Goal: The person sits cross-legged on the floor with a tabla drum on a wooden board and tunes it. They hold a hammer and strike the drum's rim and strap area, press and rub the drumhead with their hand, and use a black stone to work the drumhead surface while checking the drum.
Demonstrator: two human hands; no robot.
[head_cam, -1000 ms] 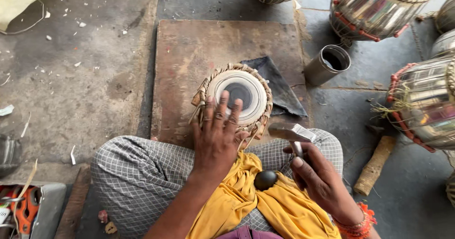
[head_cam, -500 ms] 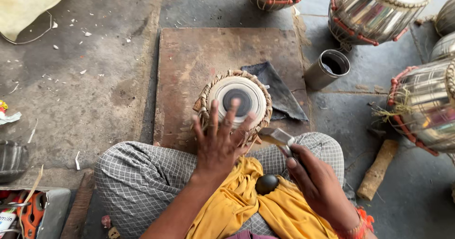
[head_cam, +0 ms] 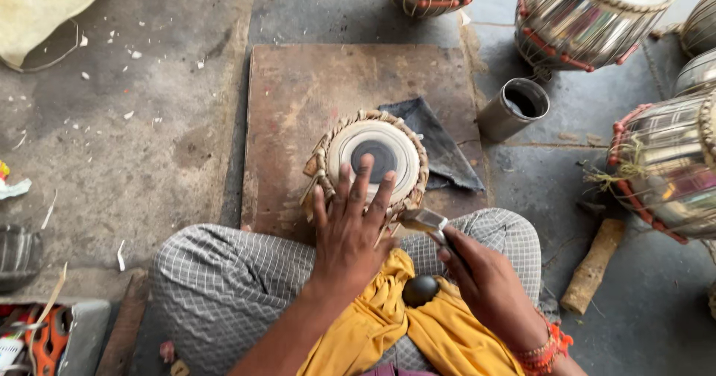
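Grey concrete floor [head_cam: 134, 137], littered with pale scraps, carries a brown board [head_cam: 313, 100] where a small drum [head_cam: 373, 160] with a white skin and black centre spot stands upright. Left hand [head_cam: 350, 230] lies on the drum's near rim, fingers [head_cam: 363, 182] spread apart across the skin. Right hand [head_cam: 485, 283], just beside the drum, has its fingers closed around a small metal hammer [head_cam: 426, 221]. Dark cloth [head_cam: 440, 145] lies beside the drum, a metal cup [head_cam: 513, 109] and shiny metal drums [head_cam: 589, 18] beyond.

Cream drumhead [head_cam: 377, 156] with black centre, grey checked trousers [head_cam: 224, 279], yellow cloth [head_cam: 373, 331].
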